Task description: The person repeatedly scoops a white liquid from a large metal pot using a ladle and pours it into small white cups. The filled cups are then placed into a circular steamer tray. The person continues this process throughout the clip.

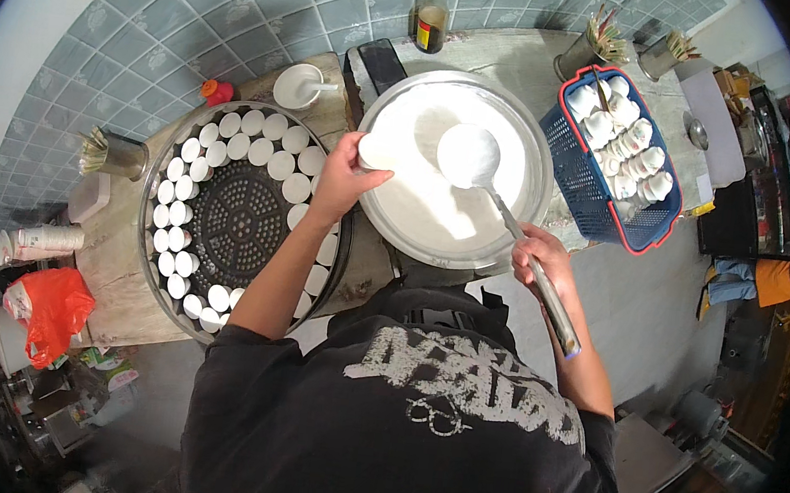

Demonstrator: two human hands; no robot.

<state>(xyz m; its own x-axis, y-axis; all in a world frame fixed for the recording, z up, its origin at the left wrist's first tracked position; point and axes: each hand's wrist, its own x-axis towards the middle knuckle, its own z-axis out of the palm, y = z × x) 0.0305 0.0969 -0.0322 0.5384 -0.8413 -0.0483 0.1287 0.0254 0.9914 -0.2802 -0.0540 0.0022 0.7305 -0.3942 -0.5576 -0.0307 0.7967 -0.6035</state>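
Observation:
My left hand (344,182) holds a small white cup (376,152) over the left rim of a large metal basin (527,240). A white liquid (399,211) lies in the basin, with bright glare on it. In my right hand (545,259) is the handle of a metal ladle (468,157), whose bowl is over the liquid and looks white. Whether the bowl touches the surface I cannot tell. To the left stands a round steamer tray (247,213) with a perforated dark base. Rows of small white cups (238,145) line its edge; my left forearm hides some of them.
A blue plastic basket (571,185) of small patterned cups (622,110) stands right of the basin. Behind are a sauce bottle (431,23) and a white bowl (296,88) with a spoon. Metal holders of sticks (123,156) and stacked cups (49,239) stand left, near a red plastic bag (59,312).

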